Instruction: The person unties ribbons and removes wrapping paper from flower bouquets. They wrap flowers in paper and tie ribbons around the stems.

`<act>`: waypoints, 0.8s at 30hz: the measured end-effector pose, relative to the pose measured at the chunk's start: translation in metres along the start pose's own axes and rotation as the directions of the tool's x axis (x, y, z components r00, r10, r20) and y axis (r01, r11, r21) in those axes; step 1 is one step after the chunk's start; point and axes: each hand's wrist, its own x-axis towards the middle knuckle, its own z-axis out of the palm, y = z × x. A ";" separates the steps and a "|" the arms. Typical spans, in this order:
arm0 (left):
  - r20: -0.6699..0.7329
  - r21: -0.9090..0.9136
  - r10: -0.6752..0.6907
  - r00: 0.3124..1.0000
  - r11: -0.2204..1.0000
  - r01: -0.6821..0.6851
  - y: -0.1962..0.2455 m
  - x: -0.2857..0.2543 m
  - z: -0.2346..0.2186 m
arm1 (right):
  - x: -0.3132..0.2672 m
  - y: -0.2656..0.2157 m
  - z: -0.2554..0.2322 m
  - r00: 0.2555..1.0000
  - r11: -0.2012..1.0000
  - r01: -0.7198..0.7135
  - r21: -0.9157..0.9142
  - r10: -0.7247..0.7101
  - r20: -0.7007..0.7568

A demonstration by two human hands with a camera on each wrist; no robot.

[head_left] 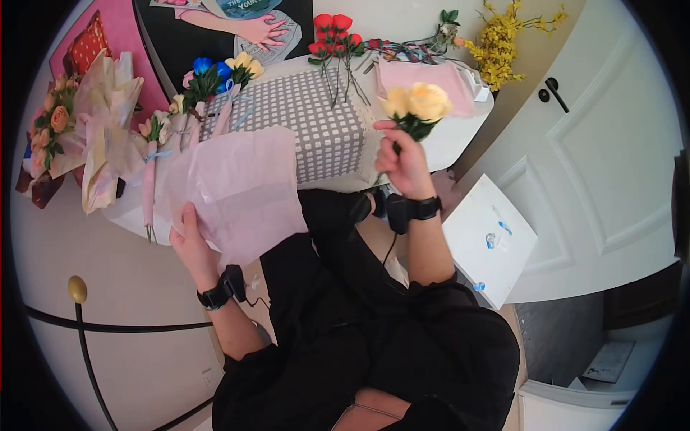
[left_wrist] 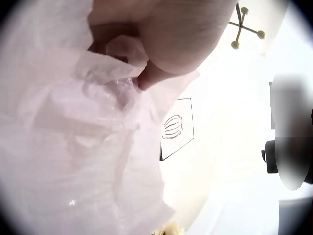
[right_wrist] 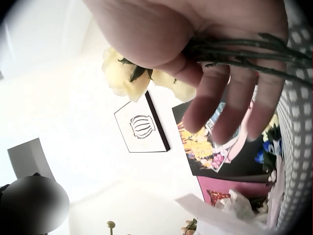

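Observation:
My left hand grips a sheet of pale pink wrapping paper by its lower left edge, thumb on top. In the left wrist view the crinkled paper covers most of the fingers. My right hand holds several cream-yellow artificial roses upright, blooms above the thumb. Seen from the right wrist, their green stems run across the palm under the thumb, while the other fingers are loosely bent. The roses and the paper are apart.
Across the table lies a grey-and-white checked cloth. Red roses and a folded pink sheet are at its back right. Wrapped bouquets and pink-wrapped stems line the left. A white stool stands by the door.

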 end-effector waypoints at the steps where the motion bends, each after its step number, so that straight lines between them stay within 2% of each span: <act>1: 0.000 -0.005 -0.001 1.000 1.000 0.001 0.000 0.000 0.003 | 0.000 -0.011 -0.005 1.000 1.000 0.003 0.006 -0.003 0.021; 3: 0.005 -0.079 -0.063 0.998 0.995 0.063 -0.001 -0.003 0.008 | 0.003 -0.029 -0.009 1.000 0.998 0.001 -0.067 0.000 0.010; 4: -0.001 -0.080 -0.066 0.998 0.995 0.066 -0.003 -0.004 0.010 | 0.006 -0.035 -0.007 1.000 0.995 -0.004 -0.101 0.002 -0.014; 6: 0.079 -0.080 -0.097 0.992 0.991 0.103 -0.009 -0.004 0.014 | 0.017 -0.040 -0.004 0.999 0.992 -0.034 -0.121 0.033 -0.010; 9: 0.077 -0.070 -0.131 0.988 0.988 0.136 -0.017 -0.005 0.024 | 0.043 -0.048 0.011 0.996 0.974 -0.077 -0.212 0.086 0.034; 12: 0.093 0.006 -0.187 0.978 0.982 0.188 -0.024 -0.006 0.024 | 0.097 -0.047 0.034 0.980 0.958 -0.157 -0.242 0.181 0.084; 16: 0.081 0.000 -0.217 0.973 0.976 0.217 -0.032 -0.010 0.025 | 0.182 -0.024 0.080 0.943 0.933 -0.274 -0.235 0.309 0.126; 20: 0.076 0.089 -0.261 0.962 0.963 0.255 -0.032 -0.015 0.020 | 0.283 0.019 0.077 0.946 0.878 -0.299 -0.375 0.325 0.008; 21: 0.071 0.096 -0.245 0.967 0.967 0.238 -0.031 -0.018 0.019 | 0.300 0.030 0.072 0.950 0.859 -0.299 -0.415 0.308 -0.047; 22: 0.064 0.093 -0.269 0.961 0.960 0.262 -0.029 -0.020 0.019 | 0.313 0.040 0.065 0.952 0.866 -0.288 -0.408 0.304 -0.028; 24: 0.055 0.089 -0.265 0.963 0.962 0.259 -0.028 -0.021 0.013 | 0.342 0.051 0.052 0.950 0.790 -0.309 -0.530 0.278 -0.141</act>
